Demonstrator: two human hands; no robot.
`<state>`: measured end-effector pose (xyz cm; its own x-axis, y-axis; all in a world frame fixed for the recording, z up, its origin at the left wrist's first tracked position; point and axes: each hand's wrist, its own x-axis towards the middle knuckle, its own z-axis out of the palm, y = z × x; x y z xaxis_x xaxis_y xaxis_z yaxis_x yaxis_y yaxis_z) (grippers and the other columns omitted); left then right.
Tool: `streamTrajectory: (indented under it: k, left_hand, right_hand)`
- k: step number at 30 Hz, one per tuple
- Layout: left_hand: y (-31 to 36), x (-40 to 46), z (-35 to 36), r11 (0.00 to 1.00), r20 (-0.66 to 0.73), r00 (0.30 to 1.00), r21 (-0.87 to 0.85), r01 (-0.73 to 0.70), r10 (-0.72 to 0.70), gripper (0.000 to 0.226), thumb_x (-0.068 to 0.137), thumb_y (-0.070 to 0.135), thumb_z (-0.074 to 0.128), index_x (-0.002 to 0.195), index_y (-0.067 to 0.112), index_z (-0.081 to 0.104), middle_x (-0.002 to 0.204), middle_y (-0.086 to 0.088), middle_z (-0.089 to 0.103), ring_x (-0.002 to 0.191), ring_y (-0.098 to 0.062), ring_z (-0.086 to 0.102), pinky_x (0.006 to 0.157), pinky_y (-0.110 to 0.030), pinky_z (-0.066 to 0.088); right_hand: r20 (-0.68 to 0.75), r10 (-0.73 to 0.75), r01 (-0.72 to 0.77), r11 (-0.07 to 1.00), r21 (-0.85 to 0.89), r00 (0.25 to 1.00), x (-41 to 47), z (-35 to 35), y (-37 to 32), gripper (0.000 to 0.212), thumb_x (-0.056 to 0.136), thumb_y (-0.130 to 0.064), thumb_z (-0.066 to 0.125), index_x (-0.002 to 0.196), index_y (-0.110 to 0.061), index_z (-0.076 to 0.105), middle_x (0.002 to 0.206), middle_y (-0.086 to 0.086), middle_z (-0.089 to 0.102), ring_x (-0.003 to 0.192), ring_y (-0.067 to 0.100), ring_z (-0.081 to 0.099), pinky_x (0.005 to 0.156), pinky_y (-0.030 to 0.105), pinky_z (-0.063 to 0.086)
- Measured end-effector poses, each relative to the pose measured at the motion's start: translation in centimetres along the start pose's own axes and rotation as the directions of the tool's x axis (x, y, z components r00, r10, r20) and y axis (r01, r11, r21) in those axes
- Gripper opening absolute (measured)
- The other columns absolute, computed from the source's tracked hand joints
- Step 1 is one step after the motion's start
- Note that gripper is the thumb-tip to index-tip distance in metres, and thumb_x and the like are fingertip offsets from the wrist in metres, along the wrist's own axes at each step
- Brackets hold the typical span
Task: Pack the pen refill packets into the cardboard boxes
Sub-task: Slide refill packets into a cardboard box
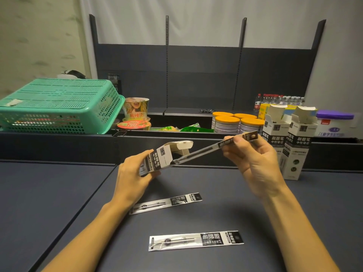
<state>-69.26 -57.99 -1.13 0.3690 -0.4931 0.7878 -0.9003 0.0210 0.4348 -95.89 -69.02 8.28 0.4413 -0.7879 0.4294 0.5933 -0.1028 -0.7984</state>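
Dark tabletop (255,213): left hand (133,173) gripping tilted box (157,160); right hand (253,160) pinching light, floppy packet (216,147) near stiffer header end, feeding in.

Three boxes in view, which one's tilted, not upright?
The box held in the left hand, tilted with its flap open; the two boxes at right stand upright on the table.

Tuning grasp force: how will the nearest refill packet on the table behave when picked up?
The nearest refill packet lies flat on the table, so it probably needs an edge pinch or a slide. It looks thin and light, likely slightly bendy. The packet in the right hand stays straight while held by one end, suggesting the refills stiffen it. The glossy film may be slippery.
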Motion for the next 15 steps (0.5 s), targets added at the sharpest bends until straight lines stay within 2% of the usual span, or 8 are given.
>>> streamTrajectory:
  k: [2, 4, 9, 15]
  left_hand:
    - [0.08, -0.03, 0.00, 1.000, 0.001, 1.000, 0.001, 0.001, -0.001, 0.064, 0.070, 0.026, 0.082, 0.129, 0.020, 0.057, 0.118, 0.002, 0.063, 0.106, -0.013, 0.052, 0.086, -0.025, 0.043]
    - [0.12, -0.07, -0.02, 1.000, 0.002, 1.000, 0.001, 0.007, -0.007, 0.064, 0.071, 0.027, 0.081, 0.129, 0.021, 0.056, 0.119, 0.002, 0.062, 0.107, -0.013, 0.051, 0.087, -0.032, 0.045]
    - [0.02, -0.07, 0.00, 1.000, 0.000, 1.000, -0.002, 0.009, -0.009, 0.064, 0.071, 0.026, 0.082, 0.129, 0.021, 0.055, 0.119, 0.001, 0.062, 0.107, -0.014, 0.052, 0.088, -0.037, 0.047]
    - [-0.17, -0.03, 0.04, 1.000, 0.001, 1.000, -0.006, 0.001, -0.001, 0.064, 0.069, 0.026, 0.082, 0.128, 0.020, 0.057, 0.118, 0.002, 0.063, 0.107, -0.016, 0.054, 0.088, -0.034, 0.046]
  right_hand:
    - [-0.013, -0.030, 0.031, 0.999, 0.021, 0.999, 0.06, 0.03, -0.05, 0.016, 0.077, -0.016, 0.065, 0.092, -0.011, 0.062, 0.087, 0.009, 0.074, 0.080, 0.023, 0.072, 0.071, 0.030, 0.060]
    - [-0.012, -0.051, 0.052, 0.997, 0.050, 0.999, 0.06, 0.06, -0.11, 0.011, 0.080, -0.012, 0.062, 0.091, -0.010, 0.062, 0.089, 0.009, 0.074, 0.084, 0.025, 0.072, 0.074, 0.031, 0.060]
    - [0.004, -0.068, 0.068, 0.997, 0.035, 0.998, -0.02, 0.30, 0.08, 0.017, 0.076, -0.016, 0.065, 0.091, -0.009, 0.062, 0.094, 0.012, 0.074, 0.090, 0.030, 0.072, 0.076, 0.033, 0.059]
    - [0.007, -0.102, 0.102, 0.994, -0.044, 0.995, -0.17, 0.37, 0.30, 0.022, 0.076, -0.021, 0.067, 0.094, -0.010, 0.064, 0.095, 0.012, 0.074, 0.092, 0.032, 0.071, 0.077, 0.035, 0.059]
